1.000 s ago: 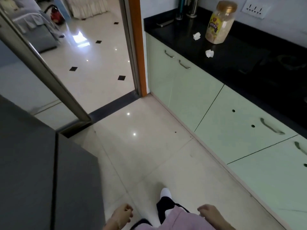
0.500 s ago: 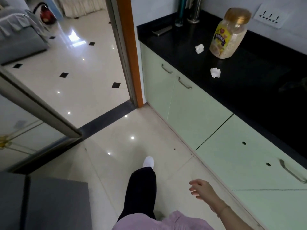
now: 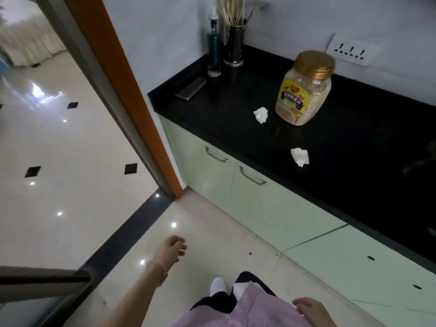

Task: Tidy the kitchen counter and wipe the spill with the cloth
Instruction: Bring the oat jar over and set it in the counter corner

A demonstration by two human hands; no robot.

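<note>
Both hands hung empty, left hand (image 3: pixel 171 247) and right hand (image 3: pixel 309 308) with grip loosely apart, well short of the bench (image 3: pixel 342 147) bearing two crumpled tissues (image 3: pixel 261 115).

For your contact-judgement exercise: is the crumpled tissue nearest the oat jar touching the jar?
Apart. The head view shows a strip of bare black counter between the tissue and the oat jar.

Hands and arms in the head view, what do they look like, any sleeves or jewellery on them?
Both are bare, with no gloves. The left hand leads back to a forearm with no sleeve in view, and a thin gold-coloured bracelet sits at its wrist. The right hand shows only partly at the bottom edge, so its wrist cannot be checked. Between the arms lies a pink ribbed garment.
</note>
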